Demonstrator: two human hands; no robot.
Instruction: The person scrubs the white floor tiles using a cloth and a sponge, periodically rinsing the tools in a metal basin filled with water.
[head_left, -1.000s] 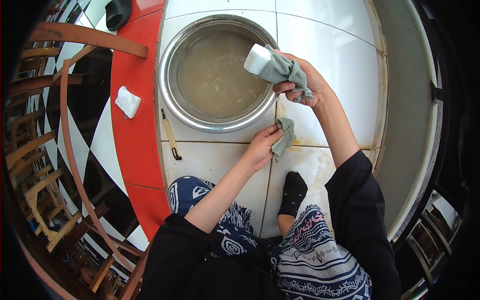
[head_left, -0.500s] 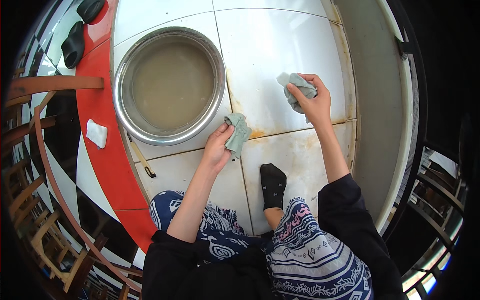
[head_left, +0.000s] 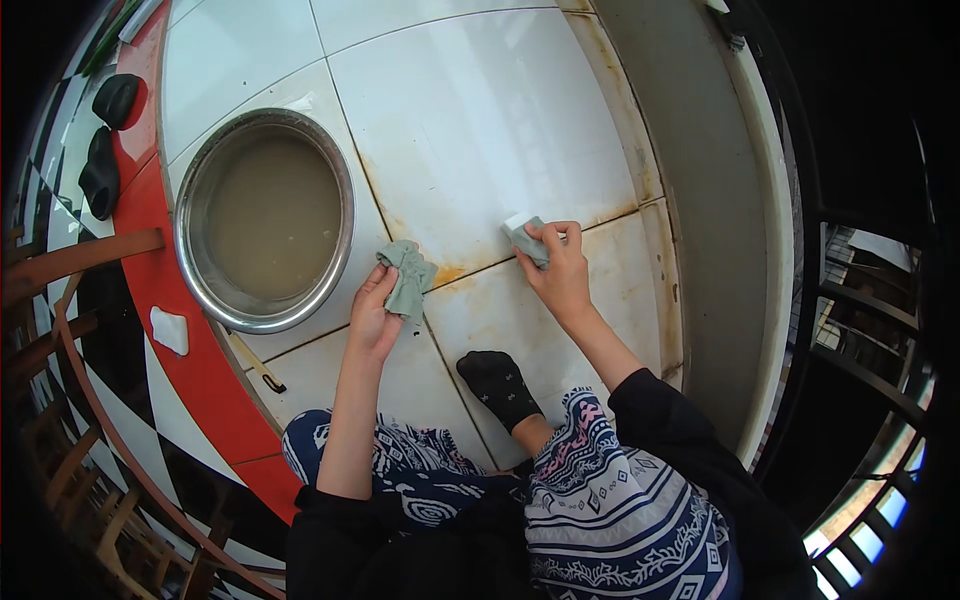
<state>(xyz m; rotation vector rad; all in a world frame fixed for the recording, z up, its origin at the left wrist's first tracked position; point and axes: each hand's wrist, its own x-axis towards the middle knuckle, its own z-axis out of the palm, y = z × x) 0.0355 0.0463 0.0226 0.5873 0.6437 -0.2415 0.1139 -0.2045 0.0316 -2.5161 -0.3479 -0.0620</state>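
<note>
My left hand [head_left: 375, 318] is closed on a crumpled grey-green cloth [head_left: 408, 282], held over the white tiles just right of the metal basin. Farther right, my right hand [head_left: 562, 270] grips a second grey-green cloth [head_left: 530, 246] together with a small white block [head_left: 517, 222], whose end shows past the cloth. That bundle is at or close above the tile beside a rust-stained grout line; contact cannot be made out. Cloudy greyish-brown water [head_left: 272, 220] fills much of the round metal basin [head_left: 343, 255] on the left.
A pale-handled tool with a dark end [head_left: 258, 363] lies by the basin. On the red ledge [head_left: 215, 405] rest a white pad [head_left: 169, 331] and black shoes [head_left: 99, 172]. A grey wall [head_left: 705, 250] borders the right. My socked foot [head_left: 498, 386] stands on the tiles.
My right hand has come nearer and lower with its cloth, and the white block's end shows more clearly. The left hand still holds its cloth. The whole view has shifted, putting the basin farther left.
</note>
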